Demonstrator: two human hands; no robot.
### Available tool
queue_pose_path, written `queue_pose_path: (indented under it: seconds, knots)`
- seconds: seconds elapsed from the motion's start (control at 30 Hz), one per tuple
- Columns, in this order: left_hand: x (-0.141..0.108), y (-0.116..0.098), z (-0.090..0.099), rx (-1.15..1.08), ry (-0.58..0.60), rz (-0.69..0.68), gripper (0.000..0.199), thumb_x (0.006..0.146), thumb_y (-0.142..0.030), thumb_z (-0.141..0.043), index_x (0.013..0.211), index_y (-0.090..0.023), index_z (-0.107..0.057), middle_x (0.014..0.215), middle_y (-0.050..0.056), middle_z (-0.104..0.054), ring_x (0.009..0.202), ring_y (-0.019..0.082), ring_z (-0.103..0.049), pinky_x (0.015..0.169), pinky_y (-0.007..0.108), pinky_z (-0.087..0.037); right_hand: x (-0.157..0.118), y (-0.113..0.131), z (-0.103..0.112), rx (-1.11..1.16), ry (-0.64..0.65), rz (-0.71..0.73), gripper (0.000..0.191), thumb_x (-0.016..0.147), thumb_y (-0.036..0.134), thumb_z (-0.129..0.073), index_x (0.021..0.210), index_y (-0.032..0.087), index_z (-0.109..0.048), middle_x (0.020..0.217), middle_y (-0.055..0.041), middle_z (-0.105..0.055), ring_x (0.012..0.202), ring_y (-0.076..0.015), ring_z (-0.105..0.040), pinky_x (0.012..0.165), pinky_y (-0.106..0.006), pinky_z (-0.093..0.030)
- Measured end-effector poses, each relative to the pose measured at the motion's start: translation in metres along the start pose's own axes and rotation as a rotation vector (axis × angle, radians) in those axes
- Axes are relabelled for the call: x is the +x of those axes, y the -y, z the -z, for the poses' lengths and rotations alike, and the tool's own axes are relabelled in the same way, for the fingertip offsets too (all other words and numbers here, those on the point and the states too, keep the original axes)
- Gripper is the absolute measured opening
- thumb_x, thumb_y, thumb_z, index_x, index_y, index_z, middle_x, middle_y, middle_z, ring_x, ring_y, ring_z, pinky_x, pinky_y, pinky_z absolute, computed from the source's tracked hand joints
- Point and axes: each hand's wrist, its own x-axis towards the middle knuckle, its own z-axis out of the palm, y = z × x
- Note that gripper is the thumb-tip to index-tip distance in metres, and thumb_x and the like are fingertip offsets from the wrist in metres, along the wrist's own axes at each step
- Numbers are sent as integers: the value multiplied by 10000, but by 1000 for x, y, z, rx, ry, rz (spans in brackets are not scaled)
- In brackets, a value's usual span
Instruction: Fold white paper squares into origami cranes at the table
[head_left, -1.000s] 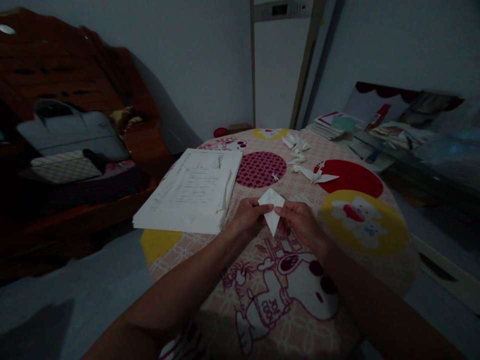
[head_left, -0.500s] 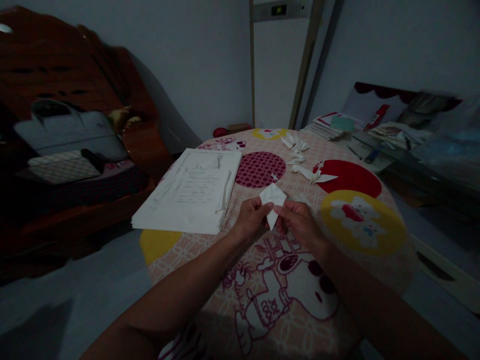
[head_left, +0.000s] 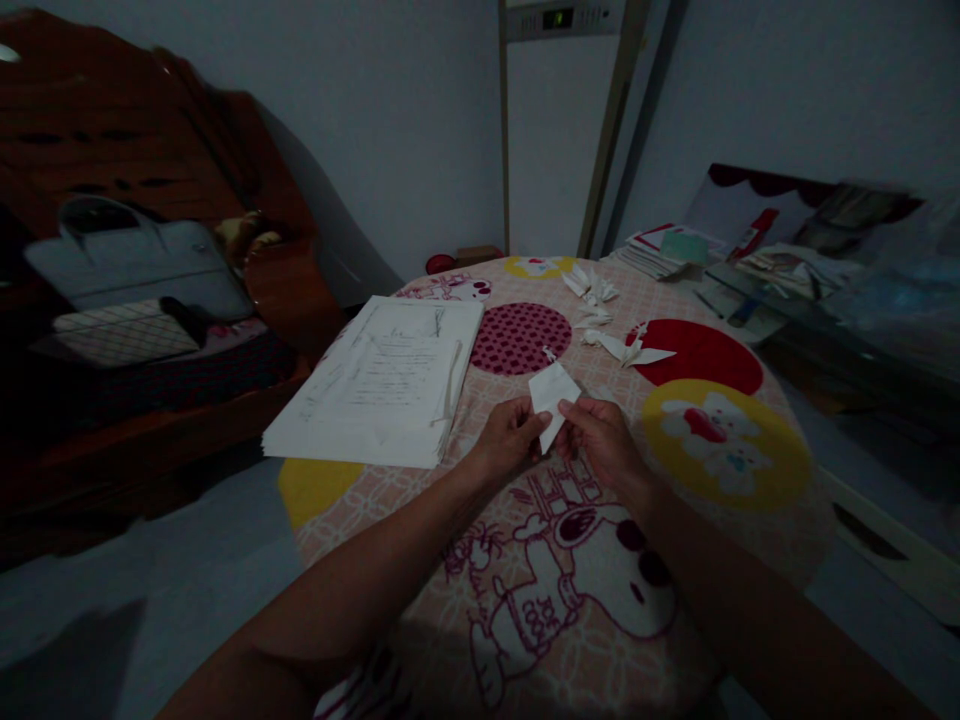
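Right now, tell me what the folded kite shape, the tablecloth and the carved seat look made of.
Folded kite shape: likely paper, matt white, judging by its crisp straight edges.
Tablecloth: apparently fabric, matt, showing no glare.
Carved seat: probably varnished wood, reddish-brown, with glossy highlights.

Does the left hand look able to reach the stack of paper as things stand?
Probably yes: nothing visible stands between the left hand and the stack of paper to its left, though that hand holds the folded paper.

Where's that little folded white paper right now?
In the head view, the folded white paper is near the middle, pinched between the left hand and right hand, right of the paper stack.
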Motion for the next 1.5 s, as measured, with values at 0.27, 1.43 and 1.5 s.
queue_pose_path:
  seconds: [0.27,1.43,1.5]
  knots:
    - [-4,-5,-2,-34,129,98,414,758,-527,-701,729,-125,-604,623,33,-627,435,71,-490,409,182,-359,0,0,-1,61,-81,45,320,731,415,-722,591,156,-597,450,5,-589,328,-96,-497,337,-202,-358]
    - [4,-21,7,-109,-290,67,262,626,-329,-760,624,-119,-603,525,-16,-543,424,64,-438,408,204,-302,-4,3,-1,-167,229,-98,324,732,426,-699,576,152,-620,415,2,-584,314,-75,-467,315,-173,-329]
    - [4,-21,6,-131,-314,50,273,630,-341,-756,611,-128,-586,517,-27,-524,429,61,-427,421,201,-302,-4,1,0,-170,246,-99,334,742,427,-693,570,153,-614,420,0,-587,311,-73,-461,316,-174,-328]
